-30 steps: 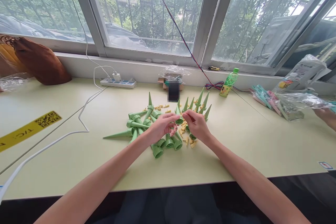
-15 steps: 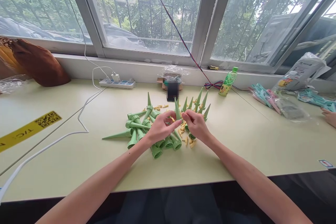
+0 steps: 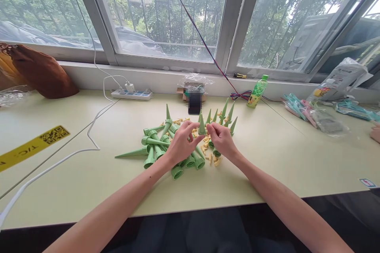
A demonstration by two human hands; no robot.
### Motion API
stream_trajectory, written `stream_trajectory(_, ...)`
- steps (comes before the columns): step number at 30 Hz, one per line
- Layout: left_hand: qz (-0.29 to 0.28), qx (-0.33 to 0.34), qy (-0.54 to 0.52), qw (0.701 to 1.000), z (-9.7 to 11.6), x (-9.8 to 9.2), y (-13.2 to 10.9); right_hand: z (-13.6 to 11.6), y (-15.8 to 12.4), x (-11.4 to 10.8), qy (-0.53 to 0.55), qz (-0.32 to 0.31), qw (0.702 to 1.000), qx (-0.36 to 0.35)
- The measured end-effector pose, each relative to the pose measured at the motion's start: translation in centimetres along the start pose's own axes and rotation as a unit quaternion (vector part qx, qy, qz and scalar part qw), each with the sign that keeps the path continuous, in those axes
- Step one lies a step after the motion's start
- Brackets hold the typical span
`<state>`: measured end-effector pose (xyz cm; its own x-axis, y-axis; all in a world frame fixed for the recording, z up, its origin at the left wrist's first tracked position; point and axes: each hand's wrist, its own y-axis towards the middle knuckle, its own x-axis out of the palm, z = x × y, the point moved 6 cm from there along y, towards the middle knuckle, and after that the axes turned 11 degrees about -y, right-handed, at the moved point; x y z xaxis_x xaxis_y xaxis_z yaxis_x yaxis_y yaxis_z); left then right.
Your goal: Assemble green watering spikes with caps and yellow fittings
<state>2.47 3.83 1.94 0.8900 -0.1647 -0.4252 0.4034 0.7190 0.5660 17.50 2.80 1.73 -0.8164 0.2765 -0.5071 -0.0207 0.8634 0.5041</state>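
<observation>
Green cone (image 3: 202,127) sits pinched in left hand's grip (image 3: 184,142), right hand's grip (image 3: 221,138) clenched, contents unclear, one QR-coded yellow strip (image 3: 25,151) at nine o'clock, one bottle (image 3: 257,91) at two

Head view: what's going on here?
A person's left hand holds a green cone tip up between thumb and fingers. The right hand is pinched right beside it; what it grips, if anything, is hidden. Other green cones lie heaped around the left hand, a group of standing cones is beyond the right, and small yellow pieces are scattered between.
</observation>
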Motion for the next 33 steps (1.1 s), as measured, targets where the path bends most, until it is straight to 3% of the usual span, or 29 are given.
stream_trajectory(9,0.029,-0.103,-0.066,0.992,-0.5,-0.4,0.3,0.8,0.0,-0.5,-0.001,0.039,0.999,0.012)
stream_trajectory(14,0.066,-0.1,-0.041,0.992,-0.6,-0.9,0.3,0.6,-0.1,-0.3,-0.015,0.028,0.999,0.003)
stream_trajectory(18,0.096,-0.133,-0.086,0.983,-1.0,-1.3,0.0,0.3,-0.2,-0.1,-0.032,0.018,0.999,-0.012)
stream_trajectory(25,0.059,-0.25,-0.277,0.926,-2.4,-0.2,-0.1,0.3,-0.2,0.0,-0.031,0.009,0.999,-0.027)
stream_trajectory(29,0.025,-0.311,-0.363,0.878,-2.6,0.8,-0.1,0.2,-0.2,-0.1,-0.039,0.013,0.999,-0.032)
stream_trajectory(33,-0.014,-0.333,-0.411,0.849,-2.3,1.4,-0.2,0.1,-0.1,-0.1,-0.041,0.008,0.999,-0.034)
